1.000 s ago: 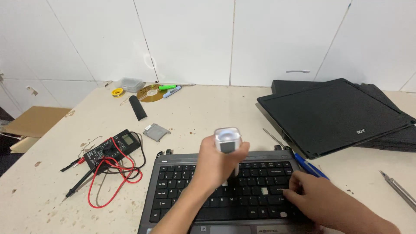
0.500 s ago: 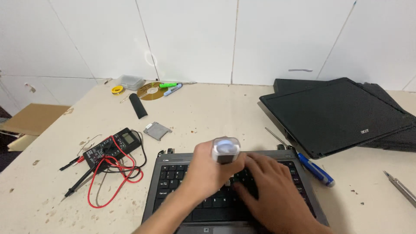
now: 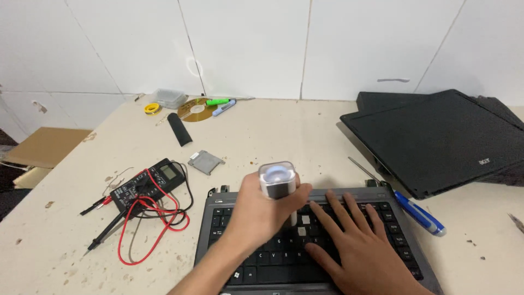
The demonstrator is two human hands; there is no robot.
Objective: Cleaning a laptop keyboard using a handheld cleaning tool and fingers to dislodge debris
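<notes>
A grey laptop base with a black keyboard lies at the near edge of the table. My left hand is wrapped around a small grey and white tool with a rounded clear top, held upright over the keyboard's upper middle. My right hand lies flat on the keys just right of it, fingers spread and pointing toward the tool. A couple of pale gaps show in the key rows between the hands.
A black multimeter with red and black leads lies left of the keyboard. A blue-handled screwdriver rests at its right. Stacked black laptops fill the right rear. A small metal plate, black cylinder, disc and markers sit farther back.
My right hand slid left from the keyboard's right side to beside the tool. The left hand with the tool stayed over the keyboard, dropping slightly.
</notes>
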